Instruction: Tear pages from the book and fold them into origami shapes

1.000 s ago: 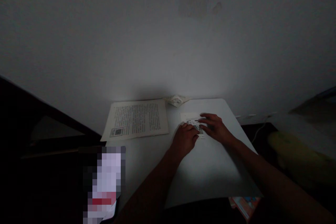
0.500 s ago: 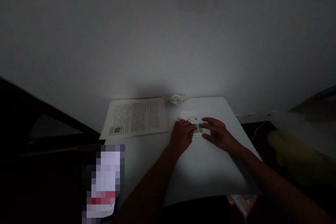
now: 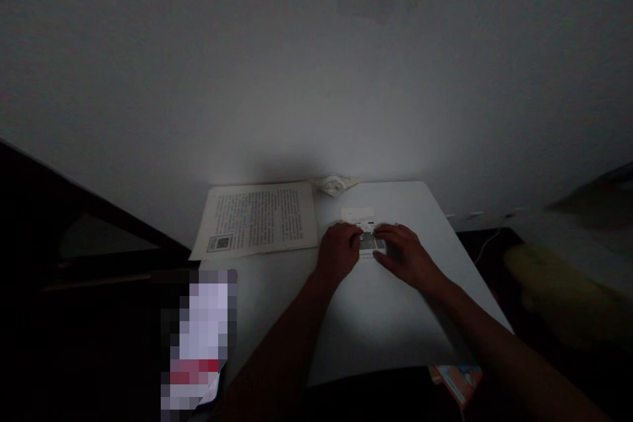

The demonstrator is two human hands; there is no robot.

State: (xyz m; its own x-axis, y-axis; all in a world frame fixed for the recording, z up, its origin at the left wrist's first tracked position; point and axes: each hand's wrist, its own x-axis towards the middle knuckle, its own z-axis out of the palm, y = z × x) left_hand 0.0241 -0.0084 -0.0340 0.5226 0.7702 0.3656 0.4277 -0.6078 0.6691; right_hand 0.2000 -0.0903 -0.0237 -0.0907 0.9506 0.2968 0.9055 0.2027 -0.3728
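A small white printed paper [image 3: 366, 253] with a grey picture and dark marks lies on the white table [image 3: 277, 290], between my two hands. My left hand [image 3: 340, 252] rests over its left side, fingers curled together; what they hold, if anything, is too dark and small to make out. From the right, my right hand [image 3: 404, 254] reaches over the paper's other side. Its thumb and forefinger are apart, with fingertips near the grey picture and nothing visible between them. Small pale bits near the fingertips are too blurred to name.
Left on the table lies a large printed sheet [image 3: 262, 217] with a square code. A diamond-shaped whitish object [image 3: 332, 184] sits at the back edge by the wall [image 3: 316, 79]. A blurred-out bright screen [image 3: 202, 323] stands front left. At right lies something yellow [image 3: 548, 290].
My left fingertips have drawn back slightly left, uncovering more of the grey picture. My right hand has shifted a little left, closer over the paper. The view has moved slightly.
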